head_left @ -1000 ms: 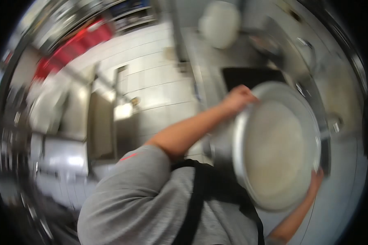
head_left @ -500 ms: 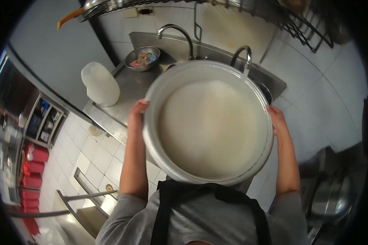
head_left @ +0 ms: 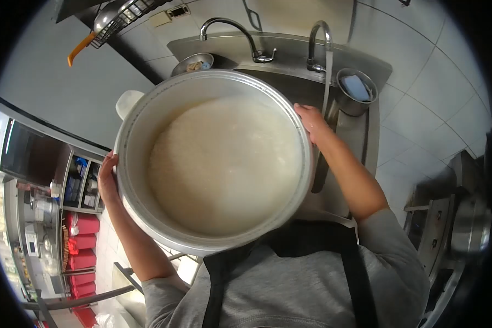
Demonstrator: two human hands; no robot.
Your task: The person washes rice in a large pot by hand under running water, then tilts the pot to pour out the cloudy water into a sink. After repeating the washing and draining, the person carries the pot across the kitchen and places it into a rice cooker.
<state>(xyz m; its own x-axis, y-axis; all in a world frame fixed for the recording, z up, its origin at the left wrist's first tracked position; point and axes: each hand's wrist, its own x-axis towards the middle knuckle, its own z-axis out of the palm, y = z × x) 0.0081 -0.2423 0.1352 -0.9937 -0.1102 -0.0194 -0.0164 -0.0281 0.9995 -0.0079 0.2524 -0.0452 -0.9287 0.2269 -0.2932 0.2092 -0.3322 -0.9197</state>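
Observation:
A large round aluminium pot [head_left: 213, 87] is held up in front of my body, its wide mouth facing me. Cloudy off-white liquid [head_left: 229, 158] fills much of it; what lies beneath the surface is hard to make out. My left hand [head_left: 108, 175] grips the pot's left side, fingers over the edge. On the upper right side, my right hand [head_left: 311, 123] is closed around the rim area. Just past that hand, a stream of water [head_left: 328, 82] runs from the right tap [head_left: 321, 33] and falls outside the pot.
Behind the pot is a steel sink [head_left: 344, 131] with a second tap [head_left: 224, 21]. A metal container [head_left: 352, 106] with a blue sponge [head_left: 356, 87] stands at right. Partly hidden at left are a metal bowl [head_left: 188, 61] and a white plastic jug [head_left: 127, 101]. Red bins [head_left: 83, 240] line the far left.
The pot has moved left in both hands, away from the running tap. Water that fell into the pot now falls beside it. The sponge container has come into view.

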